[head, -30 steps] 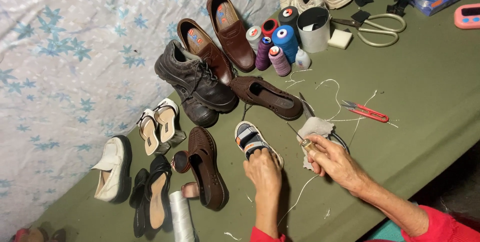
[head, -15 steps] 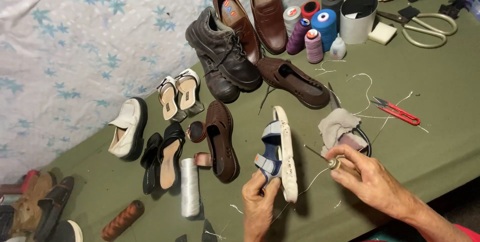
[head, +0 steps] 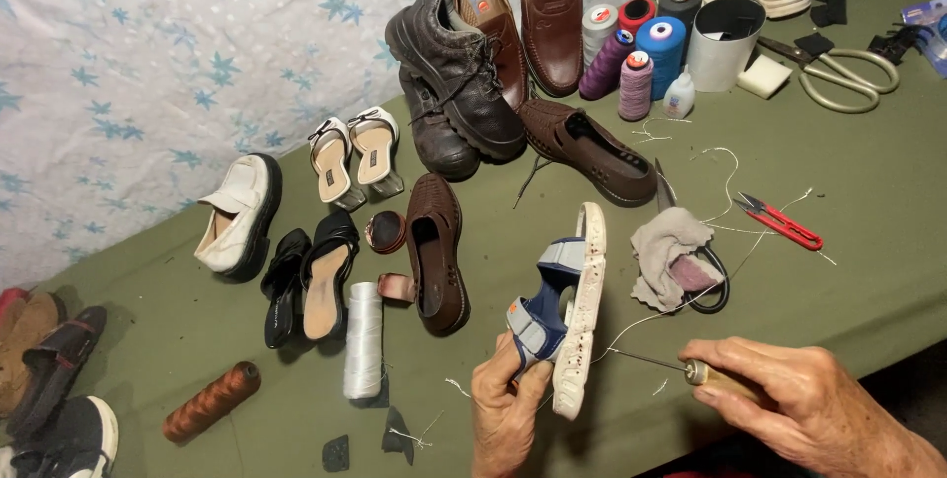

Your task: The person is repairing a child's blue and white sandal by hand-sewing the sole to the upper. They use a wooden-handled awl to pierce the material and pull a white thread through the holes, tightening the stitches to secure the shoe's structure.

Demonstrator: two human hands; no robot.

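Note:
My left hand (head: 506, 411) grips a small blue and grey sandal (head: 560, 306) by its straps, tilted on edge with its white sole facing right. My right hand (head: 789, 401) holds a wooden-handled awl (head: 681, 369) whose thin metal needle points left at the sole's edge. A white thread (head: 691, 300) runs from the sole up across the green table (head: 868, 192) past a grey rag (head: 666, 256) that lies on dark scissor handles.
Red thread snips (head: 781, 220) lie right of the rag. Several brown and black shoes (head: 464, 83), thread spools (head: 641, 49), a white cup (head: 725, 42), large scissors (head: 838, 73), a white spool (head: 363, 338) and a brown spool (head: 211, 401) lie around. More shoes sit at the left edge.
The sandal was lifted off the table and turned on edge in my left hand. My right hand moved right and lower, with the awl now pointing at the sole.

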